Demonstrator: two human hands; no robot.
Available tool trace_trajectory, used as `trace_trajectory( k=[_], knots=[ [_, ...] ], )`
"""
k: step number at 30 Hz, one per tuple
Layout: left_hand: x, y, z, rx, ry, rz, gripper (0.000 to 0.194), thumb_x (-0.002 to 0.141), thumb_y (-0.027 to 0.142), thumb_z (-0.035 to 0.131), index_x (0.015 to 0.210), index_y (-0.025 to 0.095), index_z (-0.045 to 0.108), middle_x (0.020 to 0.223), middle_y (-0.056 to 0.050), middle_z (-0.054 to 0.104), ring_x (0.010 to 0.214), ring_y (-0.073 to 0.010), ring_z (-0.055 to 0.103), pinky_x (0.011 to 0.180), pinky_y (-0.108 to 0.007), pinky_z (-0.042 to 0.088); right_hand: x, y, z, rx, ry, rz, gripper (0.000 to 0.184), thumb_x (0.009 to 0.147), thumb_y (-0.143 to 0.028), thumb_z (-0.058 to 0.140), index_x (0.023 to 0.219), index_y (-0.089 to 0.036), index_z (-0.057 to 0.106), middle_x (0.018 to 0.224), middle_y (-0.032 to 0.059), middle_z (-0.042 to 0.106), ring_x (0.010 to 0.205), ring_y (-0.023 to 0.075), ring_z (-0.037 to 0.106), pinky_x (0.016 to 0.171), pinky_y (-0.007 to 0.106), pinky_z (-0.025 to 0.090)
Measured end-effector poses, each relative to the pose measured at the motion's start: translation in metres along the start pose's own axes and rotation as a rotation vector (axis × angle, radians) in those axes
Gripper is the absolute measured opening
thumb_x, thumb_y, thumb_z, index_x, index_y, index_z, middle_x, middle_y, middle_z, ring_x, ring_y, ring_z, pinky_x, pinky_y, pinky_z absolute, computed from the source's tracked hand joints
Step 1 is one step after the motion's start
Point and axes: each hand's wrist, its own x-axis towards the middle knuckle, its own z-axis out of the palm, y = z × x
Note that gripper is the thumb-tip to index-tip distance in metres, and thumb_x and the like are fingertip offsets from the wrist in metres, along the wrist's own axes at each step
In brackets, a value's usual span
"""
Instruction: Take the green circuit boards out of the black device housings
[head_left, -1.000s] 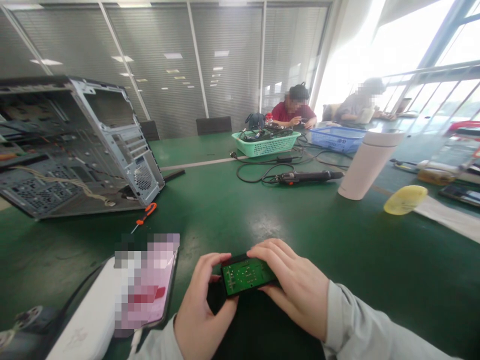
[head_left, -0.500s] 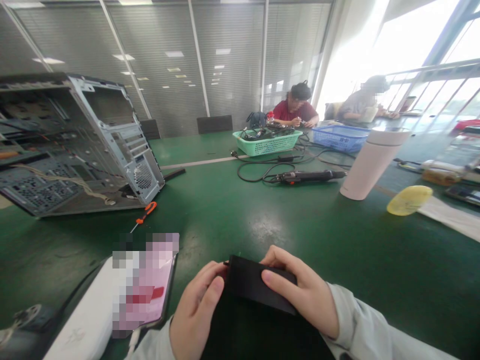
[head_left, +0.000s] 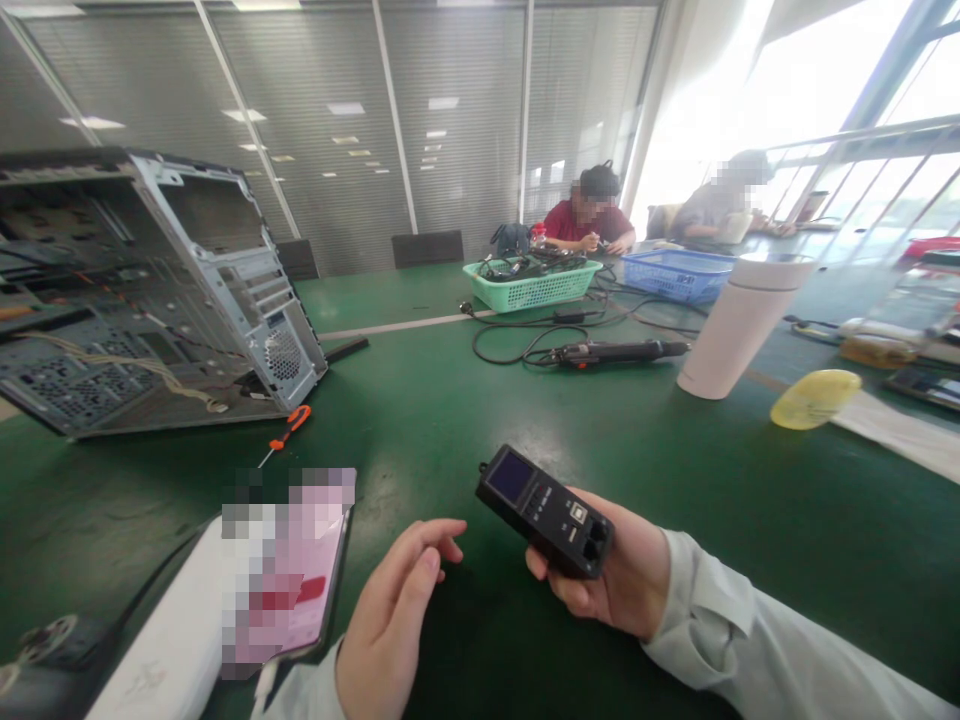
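My right hand [head_left: 626,575] grips a black handheld tester [head_left: 551,512] with a small dark screen at its far left end and several sockets toward its near right end. The tester is held tilted above the green table, its screen side facing me. My left hand [head_left: 394,610] is to the left of it, apart from it, with bent fingers and nothing in them. Left of that hand lie a phone [head_left: 319,560] with a pink screen and a white power bank [head_left: 176,620].
An opened computer case [head_left: 217,290] stands at the left, an orange-handled screwdriver [head_left: 289,428] beside it. Farther back are an electric screwdriver [head_left: 611,353], a green basket [head_left: 536,290] of cables, a blue basket [head_left: 675,285], a pale pink bottle [head_left: 731,335] and two people seated.
The black tester has been turned so that its screen and sockets show. My left hand has come off it, and only my right hand holds it now.
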Motion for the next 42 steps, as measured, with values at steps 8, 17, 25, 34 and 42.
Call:
trace_trajectory(
  k=[8, 17, 25, 34, 42],
  knots=[
    [-0.004, -0.006, -0.003, 0.031, -0.003, 0.12, 0.032, 0.093, 0.039, 0.05, 0.123, 0.034, 0.061, 0.128, -0.002, 0.062, 0.117, -0.0226, 0.057, 0.092, -0.031, 0.05, -0.013, 0.011, 0.007, -0.52, 0.083, -0.417, 0.055, 0.078, -0.053, 0.067, 0.112, -0.02, 0.042, 0.11, 0.0043, 0.05, 0.082, 0.0127, 0.057, 0.056, 0.023, 0.054],
    [0.003, 0.005, -0.001, 0.281, -0.025, 0.226, 0.024, 0.081, 0.028, 0.063, 0.104, 0.026, 0.067, 0.113, -0.007, 0.073, 0.104, -0.0259, 0.067, 0.082, -0.037, 0.055, -0.019, 0.014, 0.011, -1.408, 0.341, -0.999, 0.049, 0.08, -0.007, 0.062, 0.122, -0.025, 0.046, 0.118, -0.0002, 0.052, 0.11, 0.0132, 0.048, 0.096, 0.028, 0.041],
    [-0.001, 0.008, 0.001, 0.31, -0.055, 0.277, 0.019, 0.083, 0.025, 0.061, 0.101, 0.026, 0.062, 0.115, -0.008, 0.07, 0.106, -0.0264, 0.066, 0.088, -0.041, 0.053, -0.022, 0.009, 0.011, -1.504, 0.305, -0.98, 0.041, 0.085, -0.038, 0.07, 0.117, -0.019, 0.052, 0.111, 0.0053, 0.054, 0.103, 0.0166, 0.05, 0.088, 0.029, 0.044],
    [-0.006, 0.008, -0.005, 0.488, 0.007, 0.508, 0.026, 0.085, 0.018, 0.057, 0.108, 0.029, 0.052, 0.112, -0.004, 0.065, 0.109, -0.0225, 0.061, 0.095, -0.038, 0.05, -0.02, 0.015, 0.015, -1.486, 0.322, -1.014, 0.041, 0.086, -0.039, 0.068, 0.118, -0.022, 0.049, 0.11, 0.0027, 0.054, 0.101, 0.0152, 0.051, 0.085, 0.027, 0.045],
    [-0.005, 0.012, -0.003, 0.632, 0.031, 0.619, 0.031, 0.083, 0.02, 0.061, 0.112, 0.026, 0.05, 0.102, -0.004, 0.064, 0.095, -0.0221, 0.064, 0.086, -0.033, 0.051, -0.02, 0.013, 0.013, -1.736, 0.339, -1.192, 0.034, 0.095, -0.039, 0.053, 0.122, -0.019, 0.048, 0.114, 0.0064, 0.053, 0.105, 0.0177, 0.047, 0.087, 0.03, 0.05]
  ],
)
